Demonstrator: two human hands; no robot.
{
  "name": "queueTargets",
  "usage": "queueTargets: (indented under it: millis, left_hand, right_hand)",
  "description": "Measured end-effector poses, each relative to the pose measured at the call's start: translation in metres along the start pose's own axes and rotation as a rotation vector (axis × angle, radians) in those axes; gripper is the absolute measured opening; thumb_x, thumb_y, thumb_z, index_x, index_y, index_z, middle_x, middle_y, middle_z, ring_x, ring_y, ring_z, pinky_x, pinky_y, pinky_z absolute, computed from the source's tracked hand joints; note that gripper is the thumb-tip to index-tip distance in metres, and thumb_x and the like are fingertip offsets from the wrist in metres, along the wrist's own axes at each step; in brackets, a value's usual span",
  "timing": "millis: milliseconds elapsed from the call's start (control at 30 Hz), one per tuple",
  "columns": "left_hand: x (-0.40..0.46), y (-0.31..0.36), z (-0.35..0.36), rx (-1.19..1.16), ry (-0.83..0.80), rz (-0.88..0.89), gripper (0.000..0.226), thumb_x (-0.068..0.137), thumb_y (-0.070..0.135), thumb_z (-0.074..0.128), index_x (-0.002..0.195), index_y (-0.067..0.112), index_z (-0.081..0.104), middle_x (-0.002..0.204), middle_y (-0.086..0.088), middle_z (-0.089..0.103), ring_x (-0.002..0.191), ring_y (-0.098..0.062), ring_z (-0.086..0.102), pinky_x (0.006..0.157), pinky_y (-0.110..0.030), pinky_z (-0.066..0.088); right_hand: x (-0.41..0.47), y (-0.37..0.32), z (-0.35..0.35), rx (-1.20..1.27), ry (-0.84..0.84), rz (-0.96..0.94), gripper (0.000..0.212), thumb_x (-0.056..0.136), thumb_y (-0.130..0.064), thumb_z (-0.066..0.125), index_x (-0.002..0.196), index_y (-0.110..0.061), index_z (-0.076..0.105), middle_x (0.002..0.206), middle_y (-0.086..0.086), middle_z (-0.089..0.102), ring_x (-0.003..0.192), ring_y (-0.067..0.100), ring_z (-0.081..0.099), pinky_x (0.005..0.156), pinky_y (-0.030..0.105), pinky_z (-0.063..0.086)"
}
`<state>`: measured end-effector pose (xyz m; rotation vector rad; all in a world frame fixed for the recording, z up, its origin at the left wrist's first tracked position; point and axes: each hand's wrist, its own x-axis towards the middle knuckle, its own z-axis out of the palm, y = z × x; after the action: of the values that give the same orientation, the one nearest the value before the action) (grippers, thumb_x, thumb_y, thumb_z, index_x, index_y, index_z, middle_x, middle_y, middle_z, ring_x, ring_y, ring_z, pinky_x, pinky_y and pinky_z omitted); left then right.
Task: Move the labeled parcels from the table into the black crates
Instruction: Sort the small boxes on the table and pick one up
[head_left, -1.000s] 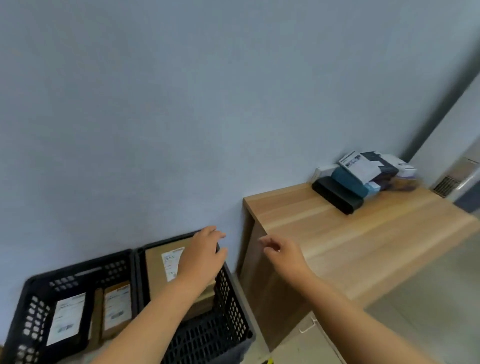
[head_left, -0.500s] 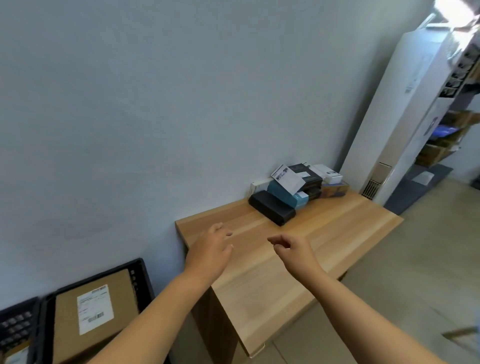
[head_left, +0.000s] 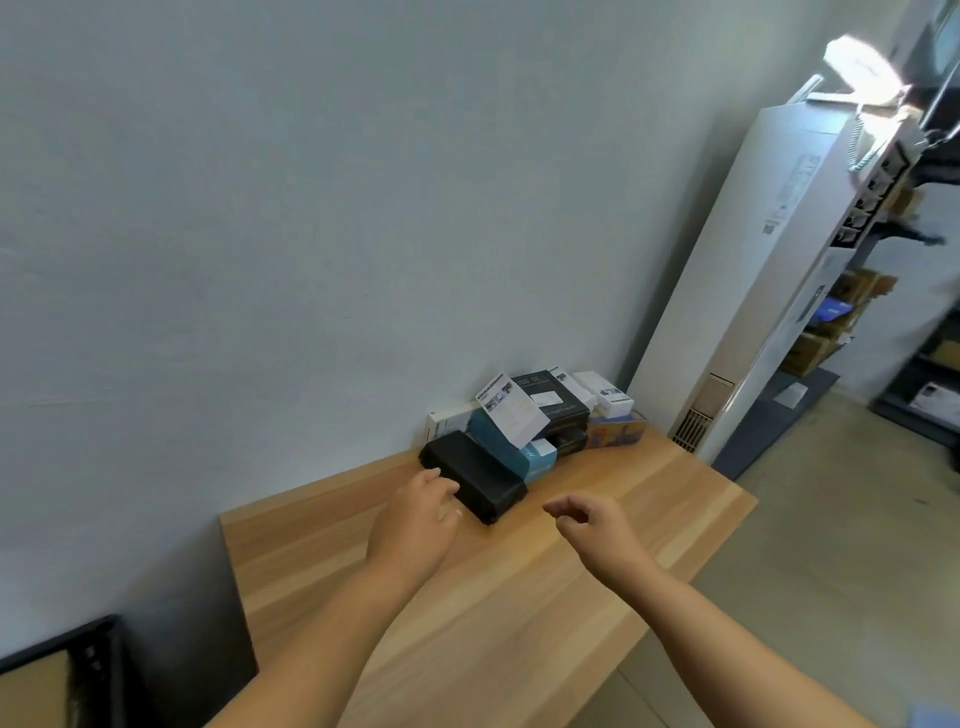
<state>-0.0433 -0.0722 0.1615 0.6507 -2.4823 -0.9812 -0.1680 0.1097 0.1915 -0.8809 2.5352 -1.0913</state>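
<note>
Hands over the wooden table (head_left: 519, 597), reaching for the next parcel. The left hand (head_left: 413, 525) is loose and holds nothing; its fingertips lie at or against the near edge of the black box (head_left: 474, 477), though actual contact cannot be told for sure. It probably leads because this box sits nearest and lies clear of the stack. The right hand (head_left: 589, 522) hangs just beside it, above the tabletop, fingers loosely curled around nothing, placed as if to take the box's other end.

Behind the black box, the remaining parcels are bunched against the wall: a blue box (head_left: 511, 449) touching the black one, with a white label (head_left: 511, 410) standing tilted up from it; a dark box (head_left: 550, 402) stacked on another; and a white box (head_left: 605, 395) resting on a colourful carton (head_left: 615, 434). Such crowding favours taking the outermost item first.

A corner of one black crate (head_left: 98, 670) shows at lower left, on the floor beside the table, well apart from the pile; a tall white unit (head_left: 779, 291) stands past the table's far end.
</note>
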Motion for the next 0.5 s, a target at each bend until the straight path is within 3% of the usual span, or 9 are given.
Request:
queueTargets:
  millis: [267,500]
  left_hand:
    - [0.075,-0.008,0.039,0.022,-0.045,-0.058,0.038,0.093,0.021,0.05,0.131,0.024,0.053,0.149,0.004,0.034,0.134,-0.011,0.035,0.104,-0.027,0.033]
    - [0.105,-0.027,0.056,0.072,-0.024,-0.143,0.037,0.094,0.019,0.05,0.131,0.023,0.053,0.149,0.002,0.034,0.135,-0.013,0.035,0.107,-0.027,0.032]
  right_hand:
    - [0.088,0.044,-0.013,0.035,-0.06,0.049,0.026,0.093,-0.007,0.054,0.109,-0.024,0.065,0.102,-0.013,0.063,0.1,0.003,0.059,0.088,0.02,0.048]
    - [0.17,0.069,-0.027,0.019,-0.089,0.025,0.022,0.091,-0.006,0.056,0.106,-0.018,0.066,0.104,-0.003,0.065,0.103,0.012,0.059,0.082,0.022,0.048]
